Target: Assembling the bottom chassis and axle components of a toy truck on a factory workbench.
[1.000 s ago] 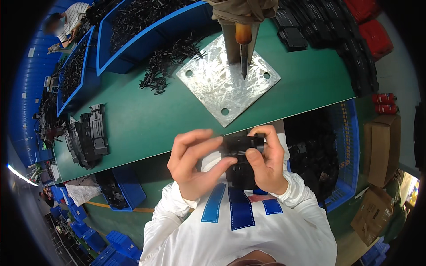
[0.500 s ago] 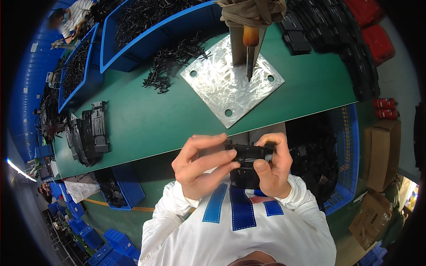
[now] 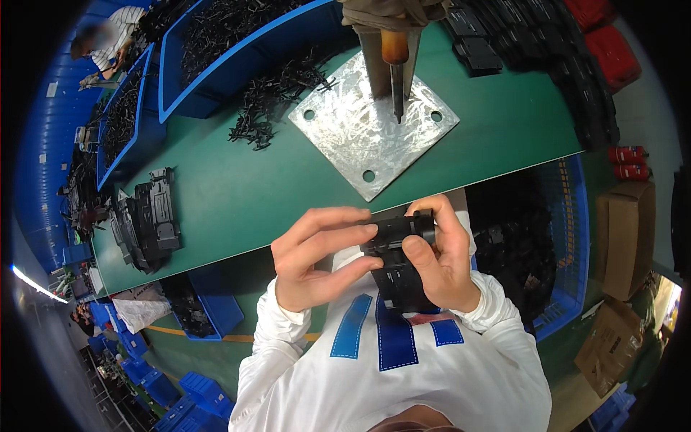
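I have both hands up in front of my chest, just below the near edge of the green counter (image 3: 237, 194), working on one black plastic part (image 3: 398, 263). My right hand (image 3: 443, 263) is wrapped around the part's right side, thumb pressed on its front face, so that grip is closed on it. My left hand (image 3: 317, 255) comes in from the part's left, fingertips pinching its upper end, also closed on it. The part is held clear of the counter, over my white shirt.

I judge this to be a fitting or checking step: the two hands are pressing pieces of the part together or seating a small section at its top. I cannot tell whether it is fully seated, since my fingers cover the joint.

Beyond the part, on the counter, lies a square metal plate (image 3: 360, 137) with corner holes, and a tool with a wooden handle (image 3: 395, 54) stands upright on it. The next move calls for a firm, even squeeze with the part kept straight, or it could seat skewed.
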{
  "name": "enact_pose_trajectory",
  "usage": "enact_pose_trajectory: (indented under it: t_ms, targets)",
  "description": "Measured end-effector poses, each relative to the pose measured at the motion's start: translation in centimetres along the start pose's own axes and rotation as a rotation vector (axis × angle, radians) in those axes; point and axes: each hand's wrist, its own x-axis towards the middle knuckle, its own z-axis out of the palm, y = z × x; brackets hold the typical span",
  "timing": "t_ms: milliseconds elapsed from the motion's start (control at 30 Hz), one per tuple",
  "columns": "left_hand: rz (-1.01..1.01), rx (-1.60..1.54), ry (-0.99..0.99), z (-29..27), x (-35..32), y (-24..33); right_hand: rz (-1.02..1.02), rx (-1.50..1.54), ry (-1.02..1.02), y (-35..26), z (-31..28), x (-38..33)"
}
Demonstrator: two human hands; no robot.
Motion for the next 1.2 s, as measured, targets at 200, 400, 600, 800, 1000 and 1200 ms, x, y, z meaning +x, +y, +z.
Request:
enact_pose_trajectory:
  t_ms: [200,400,600,800,1000,1200]
  targets:
    - [0.015,0.048,0.064,0.4,-0.5,0.4,-0.101,-0.177,0.002,-0.8,0.1,0.0]
    - [0.005,0.041,0.126,0.7,-1.0,0.3,-0.211,-0.295,-0.017,-1.4,0.2,0.2]
    - [0.049,0.019,0.094,0.2,-1.3,0.4,-0.130,-0.254,-0.106,-2.1,-0.2,0.4]
    - [0.064,0.143,0.087,0.6,-0.8,1.1,-0.098,-0.256,-0.098,-2.2,-0.4,0.3]
    - [-0.054,-0.123,0.119,0.5,-1.2,0.7,-0.163,-0.304,-0.107,-2.4,-0.2,0.1]
    - [-0.284,-0.399,0.060,0.2,-1.1,0.3,-0.171,-0.283,-0.096,-1.8,0.0,0.6]
